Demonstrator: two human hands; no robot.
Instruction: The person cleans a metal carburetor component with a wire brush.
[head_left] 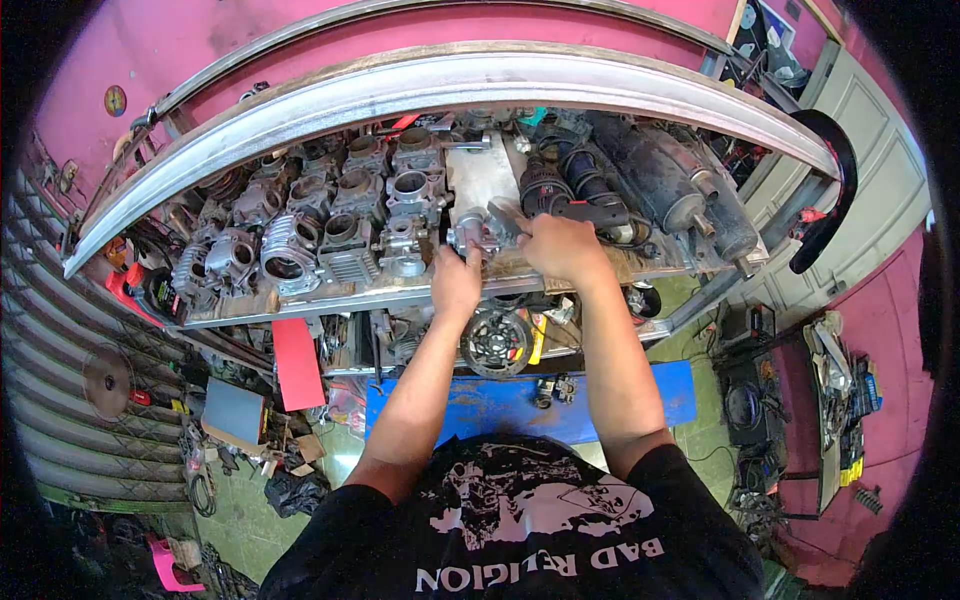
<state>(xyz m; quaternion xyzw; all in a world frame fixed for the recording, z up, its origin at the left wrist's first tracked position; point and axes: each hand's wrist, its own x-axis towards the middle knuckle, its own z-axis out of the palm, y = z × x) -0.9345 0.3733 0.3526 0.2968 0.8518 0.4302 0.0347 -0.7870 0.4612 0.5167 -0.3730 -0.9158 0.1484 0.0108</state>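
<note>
My left hand (457,282) is closed on a small silver metal part (470,232) with a rounded top, held at the front of the shelf. Just right of it, my right hand (565,248) grips a grey, flat-ended tool (508,214) whose tip points up and left toward the part. The tool's exact kind is not clear, and my fingers hide its rear. Behind both hands lies a pale flat plate (482,172). Engine cylinders (410,190) stand close on the left, and a power tool (548,190) lies beyond my right hand.
Dark exhaust mufflers (660,190) lie on the shelf's right side. A metal rail (450,80) arches above the shelf. Below, a round disc-shaped part (497,342) hangs near a blue board (640,395) bearing small metal pieces (555,390). Clutter fills the floor's left side.
</note>
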